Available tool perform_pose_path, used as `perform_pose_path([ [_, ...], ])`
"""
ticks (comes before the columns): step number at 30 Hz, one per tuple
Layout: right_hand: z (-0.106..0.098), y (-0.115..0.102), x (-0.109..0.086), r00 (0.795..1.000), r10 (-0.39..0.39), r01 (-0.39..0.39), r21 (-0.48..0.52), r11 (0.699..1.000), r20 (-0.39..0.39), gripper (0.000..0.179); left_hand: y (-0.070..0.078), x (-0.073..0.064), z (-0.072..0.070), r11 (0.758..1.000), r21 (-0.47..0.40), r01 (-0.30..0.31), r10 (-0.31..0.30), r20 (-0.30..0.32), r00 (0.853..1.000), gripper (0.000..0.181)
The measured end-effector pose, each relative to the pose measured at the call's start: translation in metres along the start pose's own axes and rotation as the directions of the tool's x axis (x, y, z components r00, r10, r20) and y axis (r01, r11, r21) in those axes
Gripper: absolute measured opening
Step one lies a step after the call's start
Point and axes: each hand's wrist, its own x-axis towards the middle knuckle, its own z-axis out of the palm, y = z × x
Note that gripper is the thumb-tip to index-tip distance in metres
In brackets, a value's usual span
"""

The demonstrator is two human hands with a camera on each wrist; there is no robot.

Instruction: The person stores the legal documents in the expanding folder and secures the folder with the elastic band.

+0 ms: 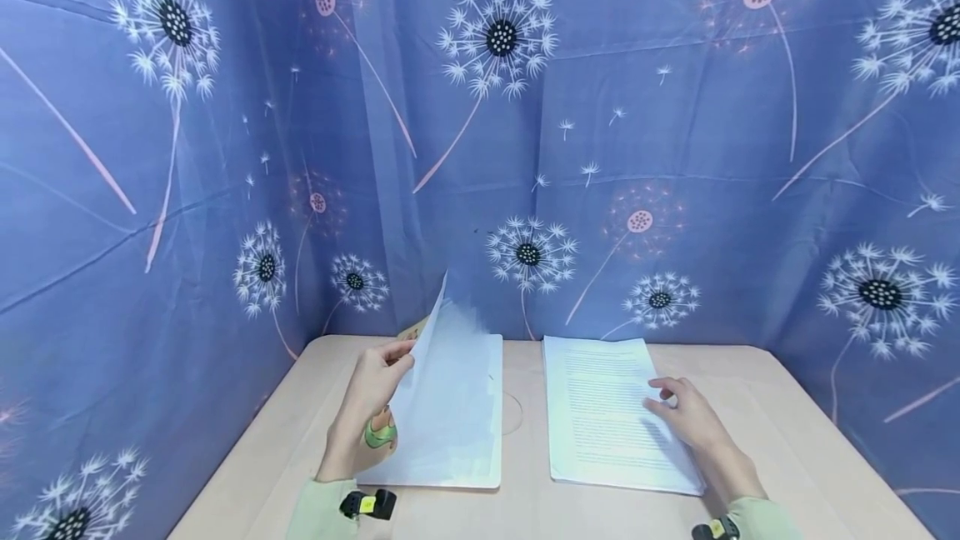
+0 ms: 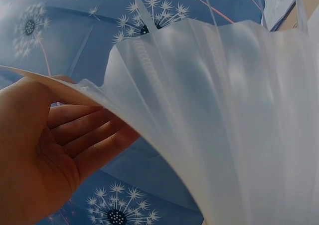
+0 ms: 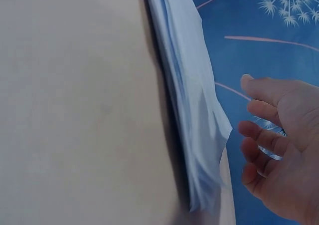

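Observation:
On the left side of the table lies a display book (image 1: 457,432) with clear plastic sleeves (image 2: 199,95), which fan out in the left wrist view. My left hand (image 1: 371,386) pinches its raised cover (image 2: 75,91) between thumb and fingers, at the outer edge. Part of a coloured picture (image 1: 381,432) shows on the outside of that cover. To the right rests a stack of printed paper (image 1: 607,415), its sheet edges (image 3: 187,95) slightly loose in the right wrist view. My right hand (image 1: 693,419) hovers at the stack's right edge, fingers loosely bent and nothing held.
The pale table (image 1: 525,515) carries both things, with a narrow strip of tabletop between them. A blue curtain (image 1: 600,148) with a dandelion pattern stands behind the table and along its sides. A camera strap (image 1: 367,505) is on the left wrist.

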Motion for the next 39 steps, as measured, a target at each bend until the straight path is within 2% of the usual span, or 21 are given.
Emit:
perform_pose_path([
  [9, 0.001, 0.012, -0.004, 0.997, 0.059, -0.060, 0.011, 0.998, 0.046, 0.049, 0.002, -0.001, 0.000, 1.000, -0.012, -0.001, 0.002, 0.026, 1.000, 0.033],
  [22, 0.005, 0.022, 0.003, 0.989, 0.111, -0.111, 0.002, 0.994, 0.096, 0.054, 0.002, -0.001, 0.000, 1.000, -0.025, 0.012, -0.011, 0.038, 0.999, 0.034],
  [29, 0.005, 0.022, 0.006, 0.979, 0.151, -0.153, 0.003, 0.988, 0.139, 0.062, 0.000, -0.001, 0.001, 1.000, -0.015, -0.003, 0.003, 0.019, 1.000, 0.033],
  [39, 0.002, 0.020, 0.008, 0.973, 0.171, -0.174, 0.001, 0.985, 0.156, 0.057, 0.002, -0.002, 0.002, 1.000, -0.006, 0.001, -0.001, 0.004, 1.000, 0.033],
])
